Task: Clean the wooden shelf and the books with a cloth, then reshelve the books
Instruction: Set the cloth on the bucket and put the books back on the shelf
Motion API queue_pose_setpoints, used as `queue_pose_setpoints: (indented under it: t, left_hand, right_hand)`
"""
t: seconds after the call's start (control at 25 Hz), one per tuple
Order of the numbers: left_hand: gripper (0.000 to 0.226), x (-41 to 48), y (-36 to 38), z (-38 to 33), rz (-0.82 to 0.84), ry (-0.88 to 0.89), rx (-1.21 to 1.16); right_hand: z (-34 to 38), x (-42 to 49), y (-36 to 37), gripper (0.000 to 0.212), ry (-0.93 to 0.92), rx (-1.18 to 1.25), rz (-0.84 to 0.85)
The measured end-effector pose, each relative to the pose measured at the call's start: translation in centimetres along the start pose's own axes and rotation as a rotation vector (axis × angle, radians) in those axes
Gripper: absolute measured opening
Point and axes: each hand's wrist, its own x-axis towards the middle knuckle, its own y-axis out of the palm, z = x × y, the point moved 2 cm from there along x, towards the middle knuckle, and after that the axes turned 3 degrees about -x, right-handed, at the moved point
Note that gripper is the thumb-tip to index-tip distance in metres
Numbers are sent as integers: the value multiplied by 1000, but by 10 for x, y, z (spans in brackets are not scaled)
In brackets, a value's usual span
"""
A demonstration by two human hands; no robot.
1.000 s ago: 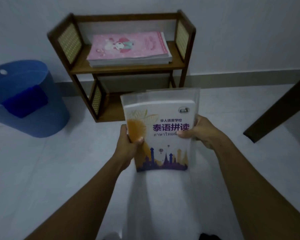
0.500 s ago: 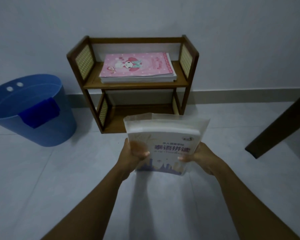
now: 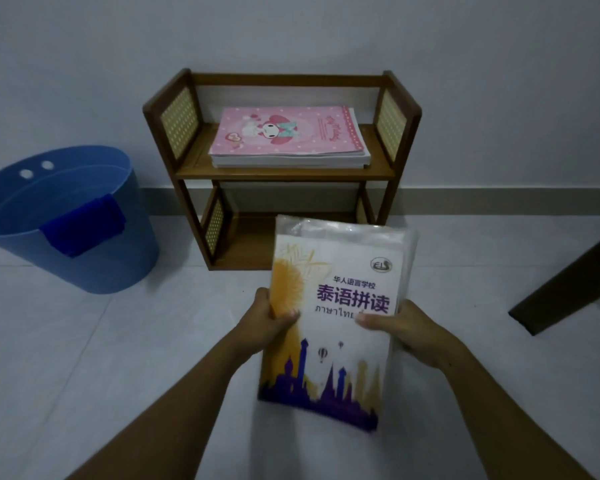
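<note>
A white book stack (image 3: 333, 327) in clear plastic, with a yellow sun and purple skyline on its cover, is held up in front of me. My left hand (image 3: 269, 320) grips its left edge and my right hand (image 3: 407, 329) grips its right edge, thumbs on the cover. Behind it stands the small wooden shelf (image 3: 284, 173) against the wall. A pink book (image 3: 288, 136) lies flat on a stack on the upper board. The lower board is partly hidden by the held stack. A blue cloth (image 3: 84, 225) hangs over the bucket rim.
A blue bucket (image 3: 66, 220) stands on the tiled floor left of the shelf. A dark wooden furniture leg (image 3: 568, 282) slants in at the right edge. Pale floor tiles stretch between me and the shelf.
The book stack has tilted back up so its cover faces me again and has risen slightly. My view has shifted, so the shelf and bucket sit lower and nearer the centre.
</note>
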Motion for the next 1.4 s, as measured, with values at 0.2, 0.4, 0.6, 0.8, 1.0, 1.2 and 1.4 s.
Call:
queue_pose_setpoints:
  t: [0.2, 0.4, 0.6, 0.8, 1.0, 1.2, 1.4]
  left_hand:
    - [62, 10, -11, 16, -96, -149, 279]
    - [48, 41, -52, -6, -131, -49, 547]
    - [32, 62, -111, 6, -449, 167, 549]
    - [38, 98, -125, 47, -264, 3, 647]
    - [67, 124, -128, 66, -31, -73, 765]
    - [72, 138, -133, 74, 39, -80, 833]
    - [71, 138, -127, 73, 33, -85, 858]
  right_hand:
    - [-32, 8, 40, 36, 96, 395, -74]
    - [-30, 49, 60, 31, 71, 573, -328]
    - [-6, 120, 89, 43, 0, 789, -589]
    - [19, 185, 112, 47, -35, 1069, -655]
    - [31, 230, 117, 44, 40, 1259, -634]
    - [27, 260, 120, 51, 71, 1286, -655]
    - [18, 270, 115, 59, 137, 1242, -656]
